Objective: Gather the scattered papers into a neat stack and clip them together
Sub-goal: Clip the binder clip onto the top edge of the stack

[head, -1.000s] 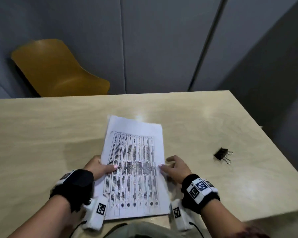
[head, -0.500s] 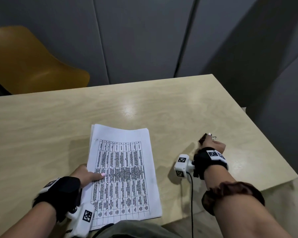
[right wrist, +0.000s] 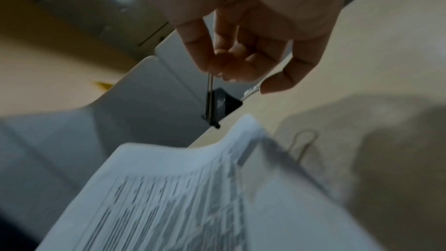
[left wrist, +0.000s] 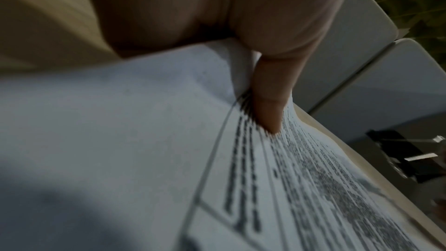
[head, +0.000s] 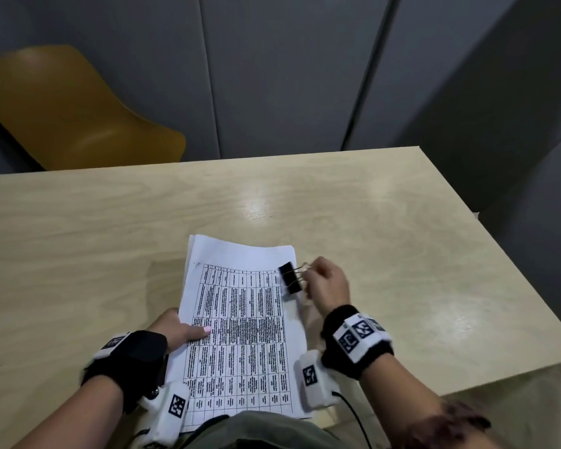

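Two hands are at work over one stack of printed papers (head: 240, 322) lying at 6 o'clock on the pale wooden table (head: 402, 241), near edge hanging just past the table's lip. The left hand (head: 172, 330) sits on the stack's 9 o'clock edge, thumb pressed flat across the printed grid; the left wrist view shows the thumb (left wrist: 270, 102) on top and the sheets bowing upward around it, while the other fingers are hidden, so whether they curl beneath the stack I cannot tell. Over at 3 o'clock the right hand (head: 327, 285) pinches the wire handles of a black binder clip (head: 290, 281), fingers curled tight on them. In the right wrist view the binder clip (right wrist: 220, 107) hangs from the fingertips just beyond the stack's raised corner, its mouth aimed at the paper; whether it touches the sheets is unclear. At 10 o'clock, beyond the table, stands a mustard-yellow chair (head: 75, 115) against grey wall panels (head: 289, 76).
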Demonstrator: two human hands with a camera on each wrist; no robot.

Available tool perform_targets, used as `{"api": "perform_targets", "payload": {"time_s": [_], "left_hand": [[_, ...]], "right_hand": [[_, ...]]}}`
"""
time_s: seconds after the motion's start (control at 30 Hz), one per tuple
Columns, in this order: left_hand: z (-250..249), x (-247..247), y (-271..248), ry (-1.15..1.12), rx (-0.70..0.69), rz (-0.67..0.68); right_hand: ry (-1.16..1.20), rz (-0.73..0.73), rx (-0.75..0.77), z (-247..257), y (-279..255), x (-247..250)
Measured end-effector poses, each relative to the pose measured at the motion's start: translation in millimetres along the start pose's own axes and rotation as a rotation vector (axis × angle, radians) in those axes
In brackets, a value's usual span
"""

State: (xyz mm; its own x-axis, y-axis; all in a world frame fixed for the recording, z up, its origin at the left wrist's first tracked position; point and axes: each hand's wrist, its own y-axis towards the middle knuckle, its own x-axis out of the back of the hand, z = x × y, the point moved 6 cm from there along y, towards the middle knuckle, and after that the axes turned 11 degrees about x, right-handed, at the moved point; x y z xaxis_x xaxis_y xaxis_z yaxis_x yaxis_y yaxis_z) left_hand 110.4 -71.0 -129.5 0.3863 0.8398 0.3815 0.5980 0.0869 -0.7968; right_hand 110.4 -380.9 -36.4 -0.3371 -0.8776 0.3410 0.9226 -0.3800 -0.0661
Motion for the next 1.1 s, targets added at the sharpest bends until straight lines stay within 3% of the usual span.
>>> {"api": "perform_targets", "payload": {"time_s": [0.1,0.2,0.37,0.57,0.8,0.87,1.1], "left_hand": [[4.2,-0.7,-4.6,-0.008,-0.004,0.007],[17.9,-3.9,0.2,-0.037,0.006,0.032],[15.7,-9.1,-13.2,-0.131,-0.036,0.041],[24.8,-9.9,-5.7,-0.142,-0.045,0.070],[18.3,-12.5,-22.3,-0.152,-0.040,0.140],[14.6,-13.7,-29.0,-0.169,-0.044,0.156],[-13.3,-20.7,-63.2,-0.210,-0.204,0.193]], "right_hand": [[-0.307,0.309,0.085,14.4,-6.7,-39.7],[-0.486,0.411,0.094,11.5,-7.9,-50.7],[-0.405,0.412,0.096,20.3,-2.1,-46.3],[-0.326,0.569,0.006,16.7,3.4,-49.4],[-0.279,0.741,0.064,22.3,0.4,-50.6],[-0.274,0.715,0.090,25.4,5.6,-49.3],[-0.264,0.409,0.328,84.1,48.7,-34.1]]}}
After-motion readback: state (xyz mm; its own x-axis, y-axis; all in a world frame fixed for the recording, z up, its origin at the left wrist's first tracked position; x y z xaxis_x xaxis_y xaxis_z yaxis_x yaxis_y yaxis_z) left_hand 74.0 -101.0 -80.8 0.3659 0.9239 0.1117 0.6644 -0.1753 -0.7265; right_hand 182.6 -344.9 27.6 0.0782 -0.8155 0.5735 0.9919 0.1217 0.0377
